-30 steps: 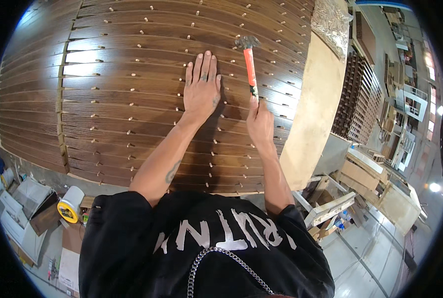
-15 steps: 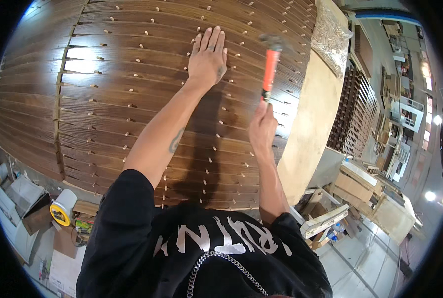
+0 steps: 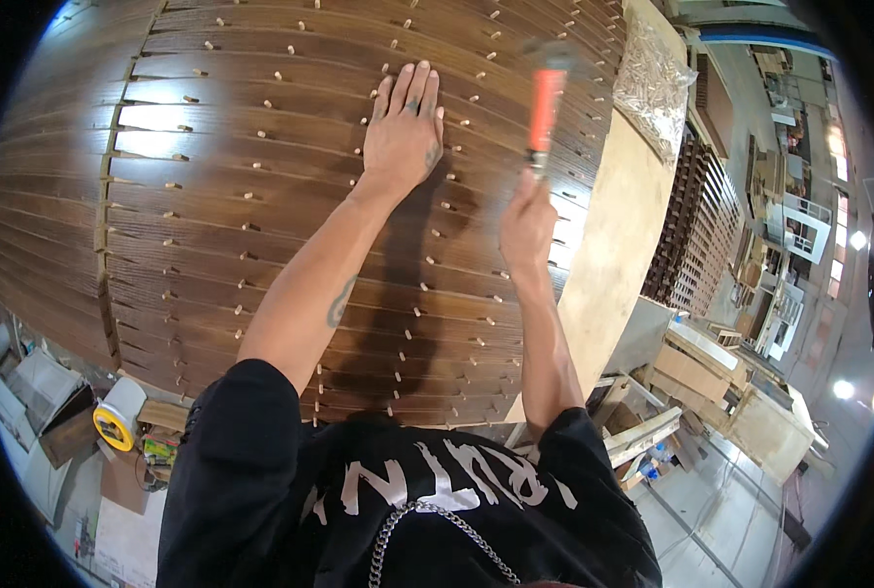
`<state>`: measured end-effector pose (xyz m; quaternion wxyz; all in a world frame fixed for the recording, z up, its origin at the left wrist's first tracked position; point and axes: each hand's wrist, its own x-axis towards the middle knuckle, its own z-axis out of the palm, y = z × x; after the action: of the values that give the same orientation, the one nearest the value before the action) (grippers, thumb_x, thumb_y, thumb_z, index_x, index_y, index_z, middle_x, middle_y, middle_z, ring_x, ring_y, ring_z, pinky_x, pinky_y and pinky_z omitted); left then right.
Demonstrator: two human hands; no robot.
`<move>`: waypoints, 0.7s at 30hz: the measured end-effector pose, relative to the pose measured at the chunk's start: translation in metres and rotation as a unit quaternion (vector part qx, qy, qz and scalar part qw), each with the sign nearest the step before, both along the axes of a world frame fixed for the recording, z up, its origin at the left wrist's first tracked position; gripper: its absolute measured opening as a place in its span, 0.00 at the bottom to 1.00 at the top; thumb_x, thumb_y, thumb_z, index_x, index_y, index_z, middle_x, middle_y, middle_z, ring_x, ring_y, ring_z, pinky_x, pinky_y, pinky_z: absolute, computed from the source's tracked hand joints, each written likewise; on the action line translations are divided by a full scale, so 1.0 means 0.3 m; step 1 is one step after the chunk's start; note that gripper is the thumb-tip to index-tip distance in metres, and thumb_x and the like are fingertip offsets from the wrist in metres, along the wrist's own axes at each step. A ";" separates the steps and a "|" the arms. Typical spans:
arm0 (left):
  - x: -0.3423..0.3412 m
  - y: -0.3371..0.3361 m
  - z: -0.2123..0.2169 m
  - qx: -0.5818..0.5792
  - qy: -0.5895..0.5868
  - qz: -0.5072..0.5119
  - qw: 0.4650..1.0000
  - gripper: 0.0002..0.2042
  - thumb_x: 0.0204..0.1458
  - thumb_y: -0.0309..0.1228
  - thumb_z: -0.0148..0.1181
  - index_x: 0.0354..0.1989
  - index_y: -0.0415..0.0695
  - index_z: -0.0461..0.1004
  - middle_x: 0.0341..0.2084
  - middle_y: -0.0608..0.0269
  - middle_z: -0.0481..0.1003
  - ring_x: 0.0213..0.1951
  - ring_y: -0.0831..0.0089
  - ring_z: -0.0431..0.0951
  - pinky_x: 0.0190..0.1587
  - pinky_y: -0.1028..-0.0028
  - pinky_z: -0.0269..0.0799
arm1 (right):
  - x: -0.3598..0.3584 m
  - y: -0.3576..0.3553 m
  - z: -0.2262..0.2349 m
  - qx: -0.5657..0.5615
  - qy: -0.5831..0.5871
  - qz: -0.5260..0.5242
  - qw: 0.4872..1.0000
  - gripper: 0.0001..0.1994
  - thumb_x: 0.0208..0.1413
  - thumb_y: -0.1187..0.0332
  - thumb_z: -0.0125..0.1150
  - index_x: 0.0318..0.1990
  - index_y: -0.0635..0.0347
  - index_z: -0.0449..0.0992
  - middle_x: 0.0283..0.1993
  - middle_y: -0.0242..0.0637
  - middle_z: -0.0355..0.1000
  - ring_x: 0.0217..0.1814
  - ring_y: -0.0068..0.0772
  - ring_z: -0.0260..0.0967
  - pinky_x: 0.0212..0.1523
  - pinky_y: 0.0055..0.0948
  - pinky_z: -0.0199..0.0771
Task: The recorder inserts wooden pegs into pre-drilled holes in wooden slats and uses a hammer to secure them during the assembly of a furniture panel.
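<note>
While the left hand (image 3: 405, 132) lies flat and open on the brown wooden boards (image 3: 260, 196), the right hand (image 3: 525, 220) is closed around the hammer (image 3: 545, 103). The hammer has an orange handle, and its head at the top looks blurry. It is held up in the air, just above the boards and a little to the right of the left hand. The fingers (image 3: 412, 88) of the left hand are spread out and point up the boards. Many small light wooden pegs (image 3: 249, 196) stick out of the boards in rows. A clear bag of small pale pieces (image 3: 652, 88) sits on the light wooden panel (image 3: 608, 245) to the right of the hammer. Down at the lower left, near the floor, is a yellow roll of tape (image 3: 113, 421).
</note>
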<state>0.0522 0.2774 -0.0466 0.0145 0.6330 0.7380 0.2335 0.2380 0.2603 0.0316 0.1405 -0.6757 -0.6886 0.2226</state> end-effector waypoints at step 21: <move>-0.083 0.408 -0.031 0.060 -0.010 -0.026 0.998 0.26 0.60 0.33 0.43 0.66 0.34 0.57 0.68 0.52 0.55 0.70 0.59 0.52 0.72 0.63 0.43 | -0.059 0.145 0.059 0.036 0.013 0.034 0.999 0.23 0.68 0.55 0.42 0.31 0.70 0.67 0.24 0.67 0.69 0.29 0.72 0.68 0.28 0.61 0.63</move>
<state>0.0272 0.3999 -0.0557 -0.0097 0.6493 0.7058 0.2832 0.2203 0.3037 0.0494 0.1657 -0.6431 -0.7171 0.2112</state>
